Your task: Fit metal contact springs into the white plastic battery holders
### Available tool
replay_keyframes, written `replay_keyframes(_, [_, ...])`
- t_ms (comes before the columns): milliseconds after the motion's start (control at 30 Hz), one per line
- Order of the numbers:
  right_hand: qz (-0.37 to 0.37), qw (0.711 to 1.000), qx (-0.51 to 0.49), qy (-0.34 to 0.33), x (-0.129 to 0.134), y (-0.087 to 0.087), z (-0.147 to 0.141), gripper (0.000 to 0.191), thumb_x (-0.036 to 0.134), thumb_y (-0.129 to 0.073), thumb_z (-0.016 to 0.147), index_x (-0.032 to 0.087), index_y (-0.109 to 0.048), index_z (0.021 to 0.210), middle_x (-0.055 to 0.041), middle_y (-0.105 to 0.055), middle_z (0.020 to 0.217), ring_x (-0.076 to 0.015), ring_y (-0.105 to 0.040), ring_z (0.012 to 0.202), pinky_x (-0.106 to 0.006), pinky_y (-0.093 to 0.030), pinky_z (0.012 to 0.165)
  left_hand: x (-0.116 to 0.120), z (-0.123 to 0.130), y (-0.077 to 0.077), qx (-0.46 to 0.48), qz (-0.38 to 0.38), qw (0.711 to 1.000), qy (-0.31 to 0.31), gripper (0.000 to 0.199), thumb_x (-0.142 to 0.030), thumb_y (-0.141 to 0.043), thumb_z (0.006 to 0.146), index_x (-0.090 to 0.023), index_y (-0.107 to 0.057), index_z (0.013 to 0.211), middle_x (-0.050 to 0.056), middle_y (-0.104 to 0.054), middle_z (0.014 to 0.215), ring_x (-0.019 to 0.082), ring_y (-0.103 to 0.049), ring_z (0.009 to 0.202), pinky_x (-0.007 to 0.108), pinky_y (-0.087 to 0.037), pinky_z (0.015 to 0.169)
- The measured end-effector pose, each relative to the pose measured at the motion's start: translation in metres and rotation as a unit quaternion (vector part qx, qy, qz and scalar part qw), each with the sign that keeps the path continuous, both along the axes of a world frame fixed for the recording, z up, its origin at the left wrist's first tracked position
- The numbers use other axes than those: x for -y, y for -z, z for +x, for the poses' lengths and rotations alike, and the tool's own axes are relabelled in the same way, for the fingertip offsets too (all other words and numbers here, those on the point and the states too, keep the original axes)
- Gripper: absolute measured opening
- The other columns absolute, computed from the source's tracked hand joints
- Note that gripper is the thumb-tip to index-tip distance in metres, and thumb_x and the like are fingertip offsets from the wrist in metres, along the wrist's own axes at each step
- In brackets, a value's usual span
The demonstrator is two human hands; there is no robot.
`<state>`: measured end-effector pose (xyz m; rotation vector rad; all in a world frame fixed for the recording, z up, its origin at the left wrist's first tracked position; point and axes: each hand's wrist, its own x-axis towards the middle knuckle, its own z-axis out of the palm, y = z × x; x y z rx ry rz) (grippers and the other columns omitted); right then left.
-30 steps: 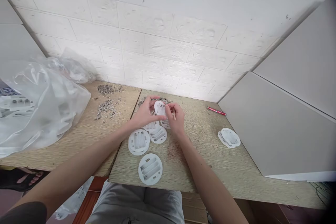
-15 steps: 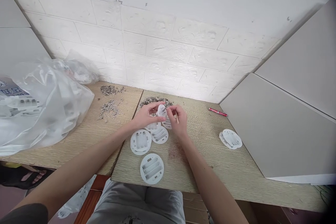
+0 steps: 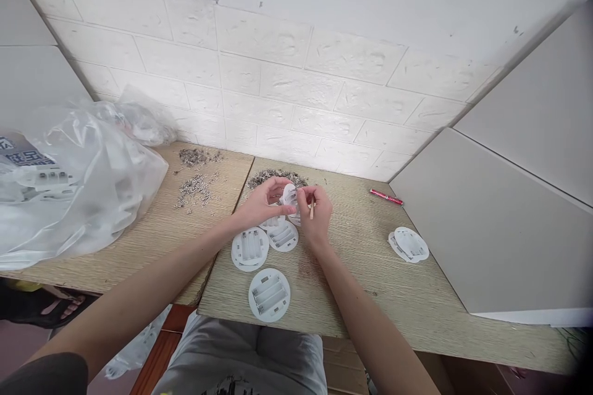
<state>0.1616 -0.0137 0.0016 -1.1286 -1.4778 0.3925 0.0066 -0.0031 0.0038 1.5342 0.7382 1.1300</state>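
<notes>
My left hand [image 3: 257, 203] is closed round the edge of a white round battery holder [image 3: 290, 194], which it holds tilted up above the table. In my right hand [image 3: 319, 221] is a thin wooden stick [image 3: 312, 207], its lower end showing past the fingers. The right fingertips are pinched at the right side of that holder; any small part between them is too small to make out. Under and in front of the hands lie more white holders, among them one with three slots [image 3: 283, 236], another at the left [image 3: 250, 249] and one near the table edge [image 3: 269, 295].
Small metal pieces form a heap [image 3: 273, 176] behind the hands, and loose piles [image 3: 193, 190] lie on the left table. A large clear plastic bag [image 3: 92, 185] stands at far left. Toward the right are a red pen [image 3: 386, 197], two stacked holders [image 3: 410, 244] and a grey panel [image 3: 491, 228].
Both hands remain at the tilted holder, the right fingertips still at its edge. The whole view has shifted slightly; the objects on the table keep their places.
</notes>
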Motion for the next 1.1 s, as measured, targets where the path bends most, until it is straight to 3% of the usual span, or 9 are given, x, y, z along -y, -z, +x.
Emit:
replay_keyframes(433, [-0.003, 1.000, 0.026, -0.005, 0.001, 0.004, -0.001, 0.022, 0.033, -0.054, 0.085, 0.019, -0.050, 0.069, 0.0009, -0.050, 0.067, -0.0131, -0.045, 0.064, -0.028, -0.036, 0.061, 0.002, 0.000, -0.001, -0.033, 0.015, 0.999, -0.004, 0.060, -0.032, -0.081, 0.066, -0.018, -0.053, 0.116, 0.011, -0.061, 0.114, 0.022, -0.059, 0.106, 0.040, -0.045, 0.095])
replay_keyframes(1100, [-0.078, 0.994, -0.066, -0.048, 0.000, -0.002, 0.001, 0.020, 0.035, -0.062, 0.079, 0.015, -0.064, 0.076, -0.0018, -0.062, 0.069, -0.0127, -0.050, 0.061, -0.027, -0.039, 0.058, 0.007, 0.002, -0.009, -0.056, 0.039, 0.997, -0.021, 0.061, -0.033, -0.083, 0.061, -0.013, -0.058, 0.113, 0.013, -0.064, 0.113, 0.025, -0.061, 0.107, 0.042, -0.046, 0.098])
